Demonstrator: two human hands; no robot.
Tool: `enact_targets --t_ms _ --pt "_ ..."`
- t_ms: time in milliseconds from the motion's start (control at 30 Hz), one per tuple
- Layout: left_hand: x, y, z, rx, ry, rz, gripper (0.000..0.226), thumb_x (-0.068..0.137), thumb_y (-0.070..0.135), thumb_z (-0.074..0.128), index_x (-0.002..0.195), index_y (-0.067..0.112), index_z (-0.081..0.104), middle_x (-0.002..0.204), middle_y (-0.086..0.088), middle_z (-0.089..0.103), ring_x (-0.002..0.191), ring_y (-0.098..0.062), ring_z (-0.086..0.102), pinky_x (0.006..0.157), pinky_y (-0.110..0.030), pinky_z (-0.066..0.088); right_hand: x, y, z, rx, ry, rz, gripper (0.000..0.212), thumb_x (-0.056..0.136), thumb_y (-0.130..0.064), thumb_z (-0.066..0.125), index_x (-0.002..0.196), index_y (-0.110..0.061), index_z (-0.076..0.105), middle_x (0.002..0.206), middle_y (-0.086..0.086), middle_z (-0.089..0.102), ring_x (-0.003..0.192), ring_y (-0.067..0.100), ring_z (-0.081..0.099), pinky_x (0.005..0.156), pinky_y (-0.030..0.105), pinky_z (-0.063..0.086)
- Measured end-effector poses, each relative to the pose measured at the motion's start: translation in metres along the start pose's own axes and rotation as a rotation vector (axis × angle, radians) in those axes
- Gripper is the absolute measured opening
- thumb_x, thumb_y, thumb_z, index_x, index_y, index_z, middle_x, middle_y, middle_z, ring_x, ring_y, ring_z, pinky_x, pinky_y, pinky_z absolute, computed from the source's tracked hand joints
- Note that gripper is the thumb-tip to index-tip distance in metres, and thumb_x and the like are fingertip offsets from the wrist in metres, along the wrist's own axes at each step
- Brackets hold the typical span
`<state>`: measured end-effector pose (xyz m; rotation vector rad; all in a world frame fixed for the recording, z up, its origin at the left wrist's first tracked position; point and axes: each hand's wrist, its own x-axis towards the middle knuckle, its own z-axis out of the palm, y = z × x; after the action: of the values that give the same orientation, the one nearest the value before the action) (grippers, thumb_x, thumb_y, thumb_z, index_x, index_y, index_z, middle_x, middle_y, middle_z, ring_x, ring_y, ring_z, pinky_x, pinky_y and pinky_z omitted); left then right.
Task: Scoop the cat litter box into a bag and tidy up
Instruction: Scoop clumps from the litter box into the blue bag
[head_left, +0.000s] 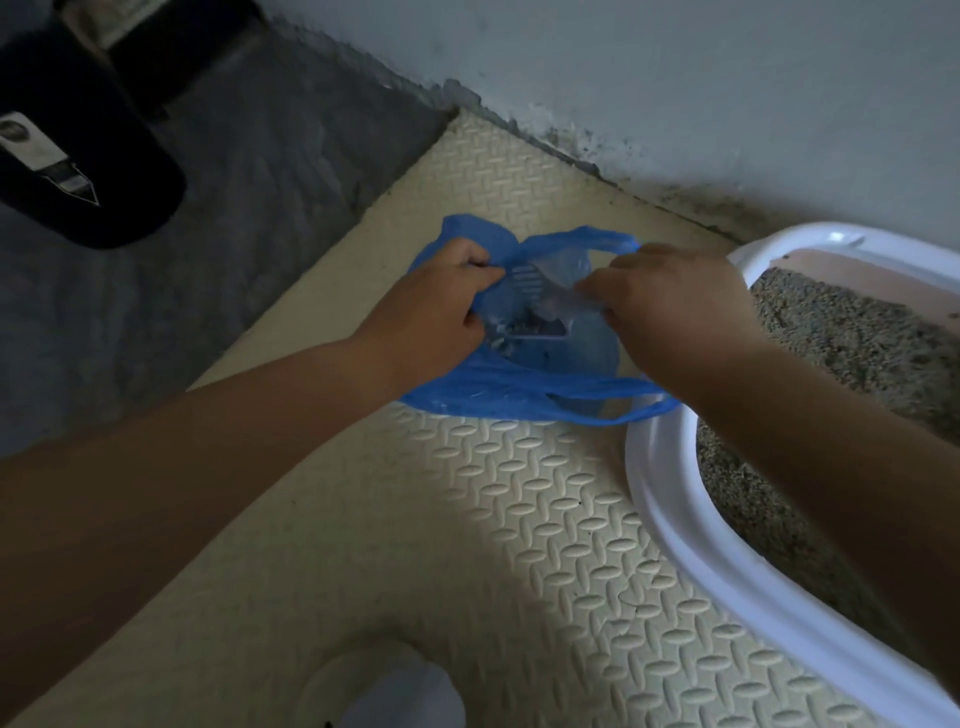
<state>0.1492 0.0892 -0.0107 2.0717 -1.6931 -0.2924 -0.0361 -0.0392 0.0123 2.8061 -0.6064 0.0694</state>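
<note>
On the cream ribbed floor mat, just left of the white litter box, sits a blue plastic bag; the left hand and right hand each have fingers curled, pinching the bag's top edges at opposite sides of its mouth. Inside the bag a pale slotted shape and dark bits show, too blurred to identify; grey litter fills the box, partly cut off by the frame and the right forearm. Upper left, a black object carries a white label, its writing unreadable.
</note>
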Motion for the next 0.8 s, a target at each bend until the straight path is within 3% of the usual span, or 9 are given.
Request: enact_targets --t_ms 233,400,500,600,800 --pt "0.001 -0.001 -0.003 0.011 -0.012 0.017 0.047 0.082 0.000 0.058 0.129 0.004 0.055 0.124 -0.005 0.050 0.079 0.010 0.033 0.068 0.003 0.029 -0.013 0.003 0.004 0.082 0.027 -0.016 0.036 0.056 -0.004 0.077 0.082 -0.027 0.072 0.059 -0.004 0.056 0.060 0.025 0.056 0.050 0.023 0.025" --pt "0.002 0.004 -0.004 0.039 -0.024 0.002 0.049 0.083 0.002 0.058 0.131 0.006 0.053 0.127 -0.004 0.048 0.082 0.004 0.037 0.073 -0.010 0.032 -0.022 -0.001 0.009 0.131 0.035 -0.008 0.034 0.056 -0.004 0.078 0.081 -0.025 0.072 0.060 -0.003 0.058 0.062 0.024 0.057 0.051 0.024 0.032" --pt "0.001 0.006 -0.004 0.043 -0.037 0.000 0.048 0.084 0.002 0.058 0.132 0.005 0.052 0.126 -0.005 0.048 0.082 0.001 0.039 0.073 -0.011 0.031 -0.026 0.002 -0.001 0.306 0.031 0.127 0.026 0.074 -0.010 0.069 0.094 -0.025 0.073 0.074 0.002 0.066 0.077 0.029 0.061 0.056 0.030 0.044" --pt "-0.001 0.010 -0.001 0.038 -0.051 0.015 0.048 0.083 0.000 0.059 0.131 0.005 0.053 0.125 -0.006 0.049 0.080 0.000 0.040 0.072 -0.008 0.028 -0.037 0.011 -0.010 0.449 -0.008 0.292 0.029 0.081 -0.021 0.066 0.107 -0.032 0.069 0.093 0.000 0.070 0.091 0.027 0.063 0.067 0.033 0.045" --pt "0.001 0.027 0.004 0.065 -0.070 0.012 0.051 0.084 0.007 0.057 0.134 0.014 0.051 0.124 0.001 0.047 0.087 0.001 0.039 0.074 -0.016 0.032 -0.085 0.042 -0.019 0.798 -0.126 0.456 0.027 0.076 -0.026 0.074 0.100 -0.038 0.069 0.068 -0.021 0.061 0.055 0.001 0.055 0.054 0.021 0.041"
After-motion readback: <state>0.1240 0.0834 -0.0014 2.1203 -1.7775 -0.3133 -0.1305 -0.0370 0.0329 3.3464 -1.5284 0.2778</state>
